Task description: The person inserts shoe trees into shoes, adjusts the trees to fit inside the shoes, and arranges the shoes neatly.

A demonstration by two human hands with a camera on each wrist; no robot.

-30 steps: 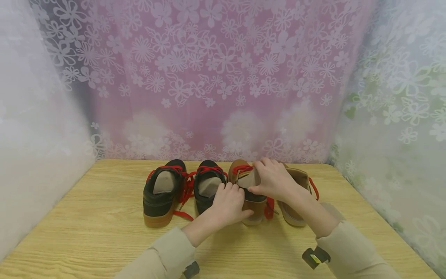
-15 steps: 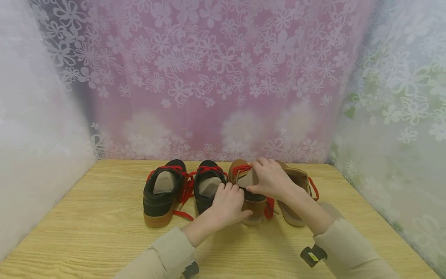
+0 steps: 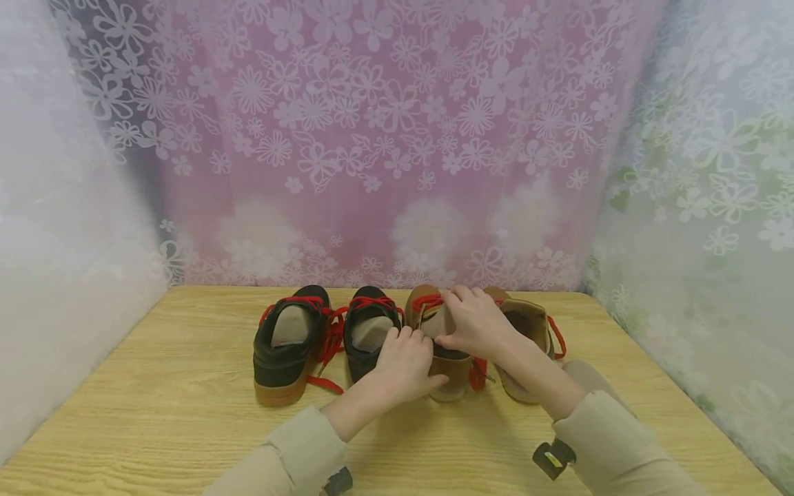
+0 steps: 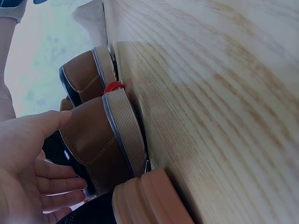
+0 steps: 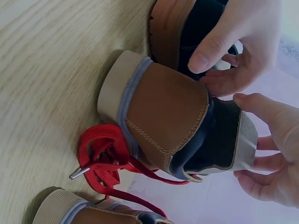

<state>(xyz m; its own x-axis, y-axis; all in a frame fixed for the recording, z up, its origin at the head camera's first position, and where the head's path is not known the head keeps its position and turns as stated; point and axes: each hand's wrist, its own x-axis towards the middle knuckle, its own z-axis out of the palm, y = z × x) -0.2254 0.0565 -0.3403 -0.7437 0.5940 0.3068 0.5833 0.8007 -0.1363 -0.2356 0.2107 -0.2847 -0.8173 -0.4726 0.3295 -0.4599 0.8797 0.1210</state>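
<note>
A brown shoe with red laces stands heel toward me, third in a row. My right hand pinches a beige-grey insole, dark on its other face, between thumb and fingers. Its front part is hidden inside the shoe; the rear stands up above the collar. My left hand rests at the left of the shoe's heel collar, fingers fairly straight and thumb spread apart. Whether the thumb presses the heel is unclear. Right of it stands a second brown shoe, partly behind my right wrist.
Two black shoes with red laces stand on the left, beige insoles showing inside. Another insole lies right of the brown pair, partly behind my right arm. All rest on a wooden table, with a pink floral curtain behind.
My right hand has shifted slightly left with the insole, which leans a little farther left. My left hand and the shoes stay about where they were.
</note>
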